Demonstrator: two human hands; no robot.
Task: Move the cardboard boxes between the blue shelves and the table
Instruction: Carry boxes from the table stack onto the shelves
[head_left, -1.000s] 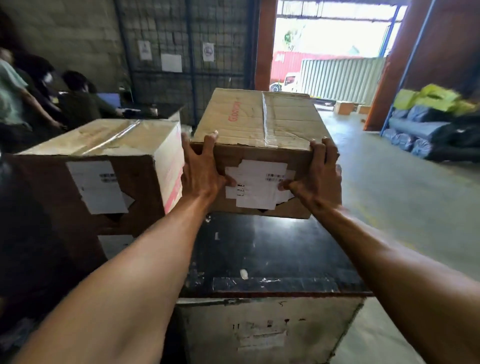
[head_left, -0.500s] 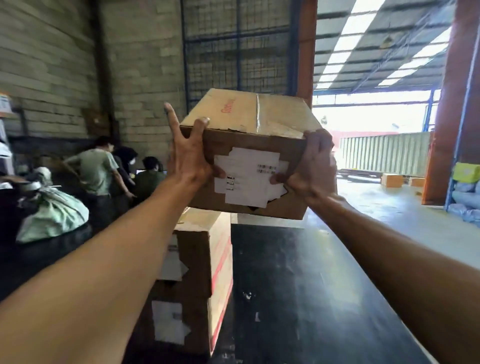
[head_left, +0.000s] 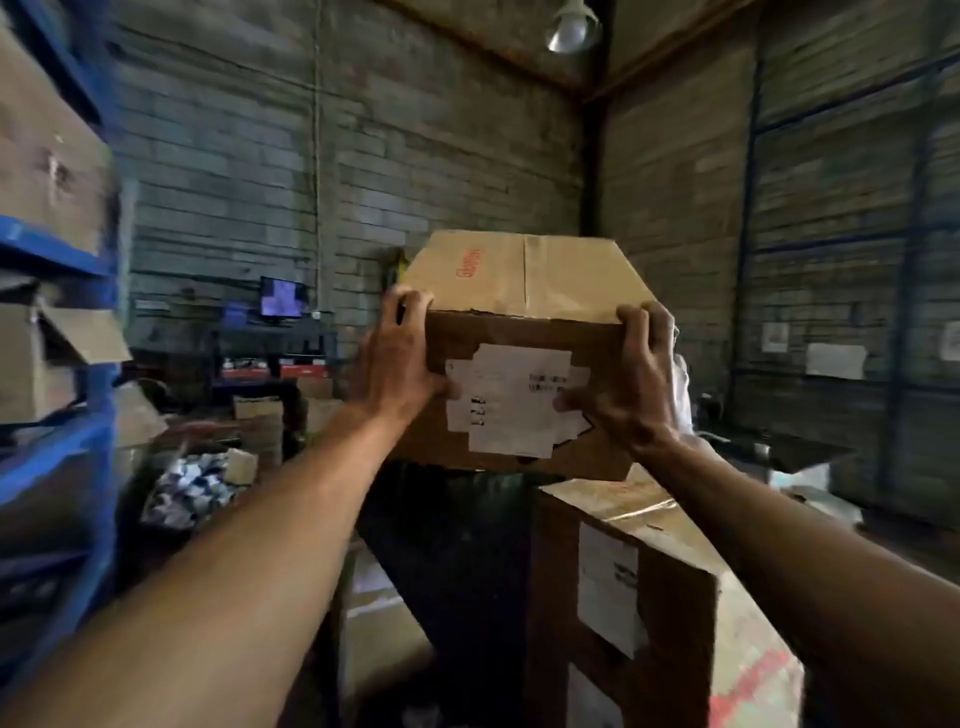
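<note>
Box (head_left: 524, 280) now near blue shelves (head_left: 57, 249), fingers (head_left: 410, 306) of left hand (head_left: 400, 364) and right hand (head_left: 634, 384) curled over top

Cardboard box (head_left: 522, 332) aloft between left hand (head_left: 397, 371) and right hand (head_left: 631, 387); blue shelves (head_left: 62, 260) leftward

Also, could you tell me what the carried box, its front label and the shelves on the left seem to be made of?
The carried box looks like matte brown cardboard: creased edges, flap seam. Its front label seems white paper, in overlapping sheets. The blue shelves are probably painted metal, by their thin beams; blur leaves doubt.
</note>
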